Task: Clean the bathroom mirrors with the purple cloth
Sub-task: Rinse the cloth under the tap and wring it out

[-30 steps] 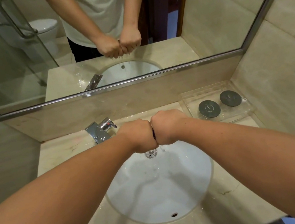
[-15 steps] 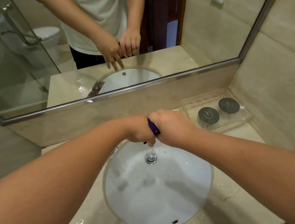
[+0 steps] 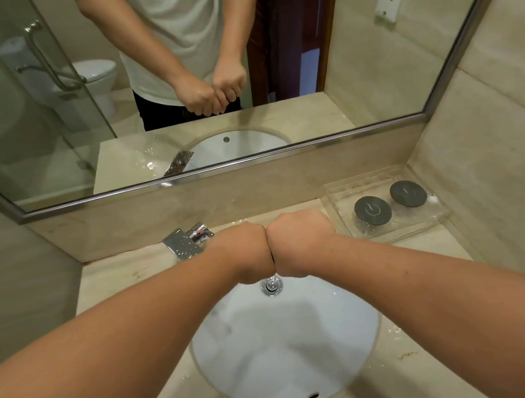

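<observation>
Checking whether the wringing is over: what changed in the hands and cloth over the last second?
Half a second ago the left hand had loosened and a purple cloth end showed between the hands. Now it and the right hand are fists pressed knuckle to knuckle again above the white round sink, cloth hidden, as a second ago. Chrome faucet and clear plastic tray stayed put.

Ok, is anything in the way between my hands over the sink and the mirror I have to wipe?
Nothing visible. The left hand and right hand are fists pressed together over the sink, cloth hidden inside; the mirror above is unobstructed. The tap sits low at left, the tray off right.
</observation>
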Motion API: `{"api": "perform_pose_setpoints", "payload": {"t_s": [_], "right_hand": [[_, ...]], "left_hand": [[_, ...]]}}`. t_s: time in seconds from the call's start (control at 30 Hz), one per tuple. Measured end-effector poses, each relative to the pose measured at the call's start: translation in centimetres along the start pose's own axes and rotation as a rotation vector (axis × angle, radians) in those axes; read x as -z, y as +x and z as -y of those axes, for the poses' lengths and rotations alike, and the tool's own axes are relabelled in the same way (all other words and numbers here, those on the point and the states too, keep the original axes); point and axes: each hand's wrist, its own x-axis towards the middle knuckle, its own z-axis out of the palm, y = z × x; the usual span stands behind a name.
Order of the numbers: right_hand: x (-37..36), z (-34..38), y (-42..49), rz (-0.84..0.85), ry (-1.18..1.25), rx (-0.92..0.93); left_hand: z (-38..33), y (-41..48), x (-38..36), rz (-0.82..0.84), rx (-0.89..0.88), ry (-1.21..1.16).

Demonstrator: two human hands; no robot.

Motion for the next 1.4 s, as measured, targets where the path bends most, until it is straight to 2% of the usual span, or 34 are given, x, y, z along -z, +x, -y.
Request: {"api": "perform_pose_setpoints", "payload": {"t_s": [0.17, 0.27, 0.33, 0.4, 0.47, 0.53, 0.6, 0.67, 0.73, 0.83, 0.9, 0.97, 1.03, 1.1, 1.13, 1.2, 1.23, 1.3, 1.37, 1.4], "right_hand": [[-0.4, -0.1, -0.2, 0.063, 0.153, -0.004], [-0.4, -0.7, -0.3, 0.042, 0.267, -0.032], [-0.6, -1.0, -0.4, 0.001, 0.385, -0.052], [-0.8, -1.1, -0.7, -0.049, 0.542, -0.059], [-0.7, -0.7, -1.2, -0.116, 0.827, -0.119], [-0.4, 0.0, -2.2, -0.176, 1.28, -0.305], [-0.3, 0.8, -3.0, -0.087, 1.751, -0.494], [-0.5, 1.6, -3.7, 0.055, 2.041, -0.534], [-1.0, 2.1, -3.9, 0.042, 2.048, -0.485], [-1.2, 2.5, -4.1, -0.171, 1.919, -0.477], [-0.5, 2.7, -4.3, -0.321, 1.895, -0.481], [0.5, 3.3, -4.5, -0.414, 1.917, -0.539], [1.4, 3.9, -4.5, -0.363, 2.051, -0.614], [2.2, 4.4, -4.8, -0.246, 2.034, -0.602], [2.4, 4.5, -4.9, -0.235, 1.909, -0.544], [3.3, 4.7, -5.6, -0.321, 1.655, -0.425], [3.8, 4.5, -6.1, -0.343, 1.615, -0.361], [4.7, 4.3, -7.0, -0.253, 1.684, -0.177], [5.0, 4.2, -7.4, -0.146, 1.722, -0.064], [5.1, 4.3, -7.4, -0.172, 1.765, -0.102]], "left_hand": [[0.1, -0.9, -0.7, -0.053, -0.044, 0.043], [-0.3, -1.0, 0.5, -0.063, -0.03, 0.042], [-0.3, -1.1, 1.9, -0.014, 0.016, -0.053], [0.3, -1.4, 3.3, 0.122, 0.051, -0.273], [1.1, -2.4, 4.2, 0.226, 0.081, -0.539], [1.9, -3.4, 4.3, 0.19, 0.116, -0.851], [2.3, -4.1, 3.8, 0.117, 0.157, -1.152], [2.8, -4.6, 3.2, -0.007, 0.177, -1.267], [3.0, -5.1, 2.6, -0.165, 0.174, -1.242], [3.4, -6.3, 2.7, -0.368, 0.165, -1.234], [3.8, -7.1, 2.9, -0.423, 0.204, -1.073], [4.0, -7.9, 3.3, -0.403, 0.239, -0.827], [4.3, -8.9, 3.6, -0.411, 0.245, -0.702], [4.7, -9.8, 4.2, -0.487, 0.19, -0.726], [5.0, -10.3, 4.5, -0.527, 0.16, -0.84], [5.3, -11.9, 5.8, -0.503, 0.127, -1.349], [5.7, -12.7, 6.3, -0.419, 0.128, -1.63], [6.8, -14.4, 7.2, -0.253, 0.123, -2.046], [8.5, -15.7, 7.6, -0.229, 0.07, -2.25], [9.3, -16.3, 7.6, -0.259, 0.044, -2.248]]}}
